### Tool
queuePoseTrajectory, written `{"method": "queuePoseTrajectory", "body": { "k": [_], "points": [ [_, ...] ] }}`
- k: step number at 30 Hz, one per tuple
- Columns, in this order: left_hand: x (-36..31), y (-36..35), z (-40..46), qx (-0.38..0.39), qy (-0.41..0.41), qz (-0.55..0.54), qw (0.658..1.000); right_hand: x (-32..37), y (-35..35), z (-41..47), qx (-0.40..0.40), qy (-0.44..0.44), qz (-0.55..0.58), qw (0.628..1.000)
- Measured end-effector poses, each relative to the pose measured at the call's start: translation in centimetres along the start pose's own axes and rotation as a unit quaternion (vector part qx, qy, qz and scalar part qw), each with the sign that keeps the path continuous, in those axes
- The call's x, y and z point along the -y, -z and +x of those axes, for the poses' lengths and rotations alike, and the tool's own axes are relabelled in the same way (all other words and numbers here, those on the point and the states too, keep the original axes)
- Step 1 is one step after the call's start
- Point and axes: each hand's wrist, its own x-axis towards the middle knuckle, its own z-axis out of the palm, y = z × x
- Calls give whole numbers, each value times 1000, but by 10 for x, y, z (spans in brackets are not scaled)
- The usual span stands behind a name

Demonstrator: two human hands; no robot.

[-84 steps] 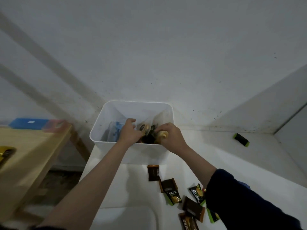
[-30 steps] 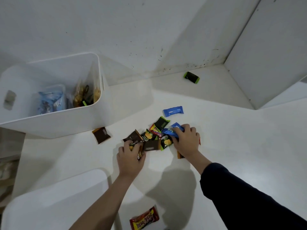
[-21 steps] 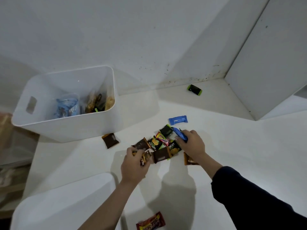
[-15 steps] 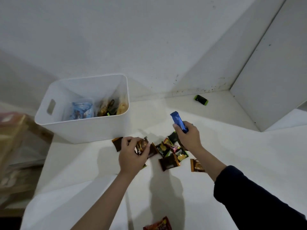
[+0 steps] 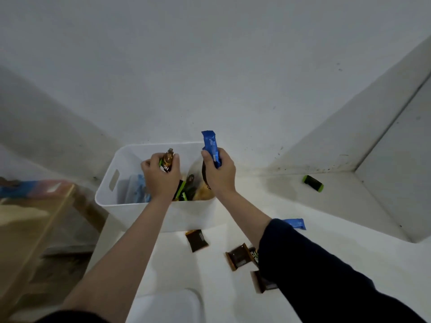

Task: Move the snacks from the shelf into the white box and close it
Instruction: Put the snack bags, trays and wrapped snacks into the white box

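Blue bar (image 5: 211,148) gripped in right hand (image 5: 219,170), brown packs (image 5: 168,162) clutched in left hand (image 5: 161,174), both over white box (image 5: 112,201) w/ snacks inside. Approx halfway: several packs (image 5: 238,256) left on shelf (image 5: 326,241); lid (image 5: 168,306) off.

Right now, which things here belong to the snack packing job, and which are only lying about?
For the job: white box, blue bar in right hand, brown snack in left hand, loose packets, lid.

Lying about: wooden table, blue case.
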Motion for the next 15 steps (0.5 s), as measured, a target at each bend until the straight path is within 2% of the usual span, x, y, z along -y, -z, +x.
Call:
{"method": "queuePoseTrajectory", "body": {
  "k": [3,6,8,12,15],
  "points": [
    [20,-8,14,62,41,13,997,-22,-18,4,0,-6,0,1000],
    [33,-10,23,160,63,-44,984,-37,-23,1,18,8,-6,1000],
    [36,-11,24,192,99,-75,973,-41,-21,-1,29,13,19,999],
    [36,-13,24,163,168,-136,962,-43,-13,-2,65,9,56,996],
    [31,-4,13,134,94,-131,978,-39,-7,-9,91,11,23,996]
  ]
}}
